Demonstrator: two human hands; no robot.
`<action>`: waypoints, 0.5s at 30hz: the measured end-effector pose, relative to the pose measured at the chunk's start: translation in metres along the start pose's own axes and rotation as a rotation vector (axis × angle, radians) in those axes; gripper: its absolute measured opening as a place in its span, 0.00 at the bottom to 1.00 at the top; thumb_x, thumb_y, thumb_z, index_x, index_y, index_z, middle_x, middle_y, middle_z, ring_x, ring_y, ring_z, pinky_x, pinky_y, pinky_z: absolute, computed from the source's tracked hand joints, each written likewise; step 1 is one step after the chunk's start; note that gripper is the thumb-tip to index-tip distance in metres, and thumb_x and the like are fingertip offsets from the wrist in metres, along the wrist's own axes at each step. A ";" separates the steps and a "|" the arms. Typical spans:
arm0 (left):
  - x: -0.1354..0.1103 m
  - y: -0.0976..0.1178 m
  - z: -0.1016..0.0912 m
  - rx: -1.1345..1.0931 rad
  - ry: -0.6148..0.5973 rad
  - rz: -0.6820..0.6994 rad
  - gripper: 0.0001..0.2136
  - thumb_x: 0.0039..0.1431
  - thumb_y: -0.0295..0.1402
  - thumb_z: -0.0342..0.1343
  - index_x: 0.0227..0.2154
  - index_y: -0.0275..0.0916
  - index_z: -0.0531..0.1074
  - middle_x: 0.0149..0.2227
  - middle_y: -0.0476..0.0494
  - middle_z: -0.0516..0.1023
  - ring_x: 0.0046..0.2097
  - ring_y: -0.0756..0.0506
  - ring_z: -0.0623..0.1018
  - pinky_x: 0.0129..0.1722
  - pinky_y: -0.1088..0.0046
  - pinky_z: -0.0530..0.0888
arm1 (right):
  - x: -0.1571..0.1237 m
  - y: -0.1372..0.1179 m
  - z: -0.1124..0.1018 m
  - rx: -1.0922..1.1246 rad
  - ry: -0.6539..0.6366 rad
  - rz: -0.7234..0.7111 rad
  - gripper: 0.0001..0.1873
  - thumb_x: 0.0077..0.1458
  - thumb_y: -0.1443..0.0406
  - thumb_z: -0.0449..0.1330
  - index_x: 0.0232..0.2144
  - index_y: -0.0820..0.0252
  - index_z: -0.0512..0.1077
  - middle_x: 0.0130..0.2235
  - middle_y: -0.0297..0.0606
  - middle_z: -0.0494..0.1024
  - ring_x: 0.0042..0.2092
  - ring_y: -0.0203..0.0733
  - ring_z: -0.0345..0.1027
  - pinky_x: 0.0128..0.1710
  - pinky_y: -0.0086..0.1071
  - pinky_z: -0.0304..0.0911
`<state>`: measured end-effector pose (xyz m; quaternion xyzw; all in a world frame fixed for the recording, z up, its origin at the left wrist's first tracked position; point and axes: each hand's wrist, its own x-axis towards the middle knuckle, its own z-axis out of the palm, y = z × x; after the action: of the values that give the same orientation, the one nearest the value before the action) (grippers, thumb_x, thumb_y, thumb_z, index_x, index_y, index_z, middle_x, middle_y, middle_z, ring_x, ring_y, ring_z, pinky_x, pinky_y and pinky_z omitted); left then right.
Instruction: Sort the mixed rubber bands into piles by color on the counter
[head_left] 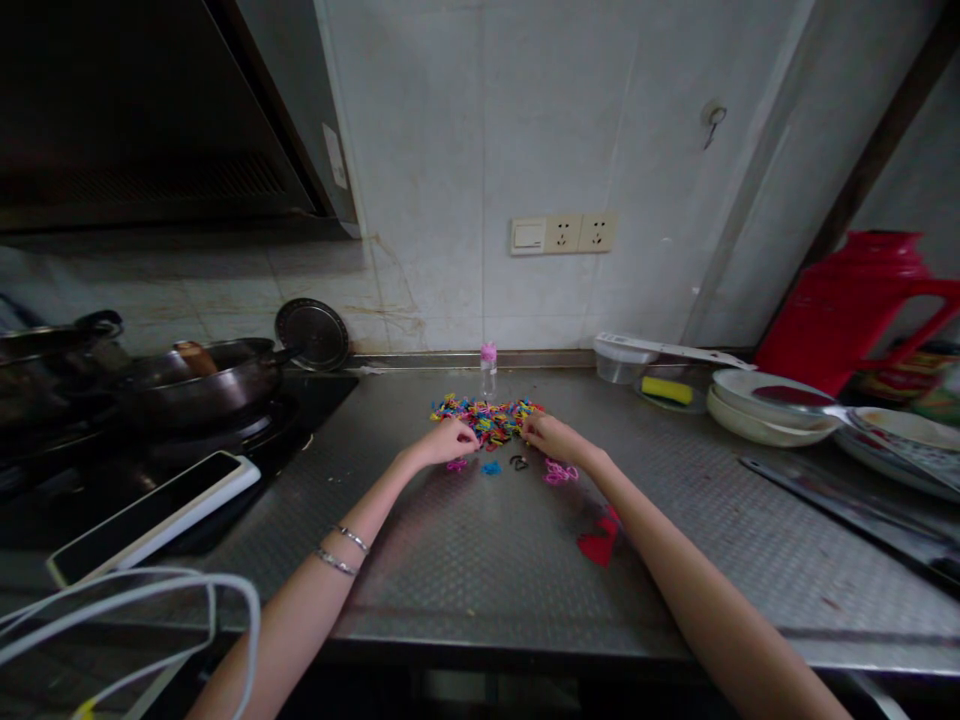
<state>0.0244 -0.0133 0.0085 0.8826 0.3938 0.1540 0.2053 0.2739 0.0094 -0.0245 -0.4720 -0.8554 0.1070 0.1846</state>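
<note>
A heap of small coloured elastic bands point(489, 415) lies on the steel counter point(480, 560) near the back wall. My left hand point(448, 440) rests at the heap's left edge, fingers curled into the bands. My right hand point(550, 435) touches the heap's right edge, fingers pinched. In front of the heap lie small sorted groups: pink bands point(456, 464), blue bands point(491, 467), a black band point(518, 462) and a bigger pink cluster point(559, 472). A red patch of bands point(600, 543) sits beside my right forearm. A tiny clear bottle with a pink cap point(488, 368) stands behind the heap.
A stove with a dark pan point(199, 385) and a pot lid point(312, 334) is at the left. A phone point(154, 512) and white cable point(150, 600) lie near the front left. Bowls point(757, 412), a plastic box point(622, 360), a yellow sponge point(666, 390) and a red thermos point(855, 305) stand at the right.
</note>
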 end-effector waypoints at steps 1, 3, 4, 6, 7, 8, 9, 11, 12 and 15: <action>0.000 0.000 0.000 -0.004 0.001 -0.006 0.13 0.51 0.34 0.47 0.28 0.32 0.76 0.23 0.48 0.74 0.24 0.52 0.67 0.26 0.79 0.60 | 0.000 0.001 -0.001 0.012 0.014 -0.003 0.07 0.51 0.67 0.50 0.28 0.62 0.68 0.33 0.39 0.71 0.34 0.35 0.63 0.35 0.26 0.55; 0.000 0.001 0.000 -0.015 0.004 -0.027 0.13 0.51 0.33 0.48 0.28 0.32 0.76 0.23 0.48 0.74 0.25 0.52 0.67 0.26 0.79 0.61 | 0.000 0.003 -0.004 0.037 0.054 -0.013 0.07 0.50 0.68 0.51 0.27 0.63 0.68 0.31 0.39 0.71 0.32 0.35 0.62 0.34 0.25 0.55; 0.000 0.001 0.000 -0.019 0.006 -0.033 0.13 0.51 0.33 0.48 0.28 0.32 0.76 0.24 0.47 0.74 0.25 0.52 0.68 0.27 0.79 0.61 | 0.000 0.003 -0.006 0.050 0.074 -0.012 0.07 0.50 0.68 0.51 0.27 0.64 0.69 0.31 0.39 0.71 0.32 0.34 0.62 0.33 0.25 0.55; 0.000 0.001 -0.001 -0.023 0.007 -0.030 0.13 0.51 0.33 0.48 0.28 0.32 0.76 0.24 0.47 0.75 0.26 0.52 0.68 0.27 0.79 0.61 | -0.001 0.004 -0.011 0.077 0.097 -0.010 0.08 0.48 0.68 0.51 0.26 0.64 0.69 0.31 0.39 0.72 0.32 0.34 0.62 0.33 0.25 0.56; 0.000 0.000 -0.001 -0.021 0.006 -0.025 0.13 0.51 0.33 0.48 0.28 0.32 0.76 0.24 0.47 0.75 0.26 0.51 0.68 0.27 0.79 0.61 | -0.002 0.003 -0.015 0.091 0.093 -0.007 0.08 0.48 0.68 0.51 0.26 0.65 0.70 0.31 0.39 0.72 0.31 0.34 0.62 0.32 0.25 0.56; 0.000 0.000 -0.001 -0.019 0.005 -0.019 0.13 0.51 0.33 0.48 0.28 0.32 0.76 0.24 0.47 0.75 0.26 0.51 0.68 0.27 0.79 0.61 | -0.003 0.002 -0.018 0.105 0.079 0.001 0.09 0.48 0.68 0.51 0.26 0.65 0.70 0.30 0.38 0.72 0.31 0.34 0.62 0.31 0.25 0.56; 0.000 0.000 -0.001 -0.018 0.007 -0.014 0.13 0.51 0.33 0.48 0.28 0.32 0.76 0.24 0.47 0.75 0.26 0.51 0.68 0.27 0.79 0.61 | -0.004 0.000 -0.022 0.119 0.056 0.009 0.09 0.48 0.67 0.51 0.26 0.65 0.70 0.29 0.38 0.72 0.30 0.34 0.62 0.30 0.24 0.56; 0.000 0.000 -0.002 -0.017 0.011 -0.006 0.13 0.51 0.32 0.47 0.28 0.32 0.76 0.25 0.47 0.75 0.26 0.51 0.69 0.28 0.79 0.61 | -0.005 -0.004 -0.028 0.155 -0.022 -0.001 0.10 0.47 0.66 0.51 0.26 0.65 0.71 0.28 0.37 0.73 0.29 0.33 0.62 0.29 0.24 0.56; -0.001 0.001 -0.002 -0.015 0.014 -0.002 0.13 0.51 0.32 0.47 0.28 0.32 0.76 0.25 0.47 0.75 0.26 0.51 0.69 0.28 0.79 0.61 | -0.006 -0.007 -0.030 0.178 -0.075 -0.020 0.10 0.46 0.67 0.51 0.26 0.65 0.72 0.28 0.36 0.73 0.29 0.33 0.62 0.28 0.24 0.56; -0.001 0.002 -0.003 -0.008 0.022 -0.012 0.12 0.51 0.32 0.48 0.28 0.32 0.76 0.25 0.47 0.75 0.26 0.51 0.69 0.28 0.79 0.61 | -0.006 -0.017 -0.033 0.245 -0.272 -0.118 0.11 0.44 0.68 0.51 0.25 0.65 0.73 0.27 0.36 0.74 0.29 0.33 0.63 0.29 0.24 0.56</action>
<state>0.0238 -0.0147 0.0115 0.8777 0.4007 0.1641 0.2055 0.2773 -0.0046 0.0102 -0.3762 -0.8792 0.2621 0.1296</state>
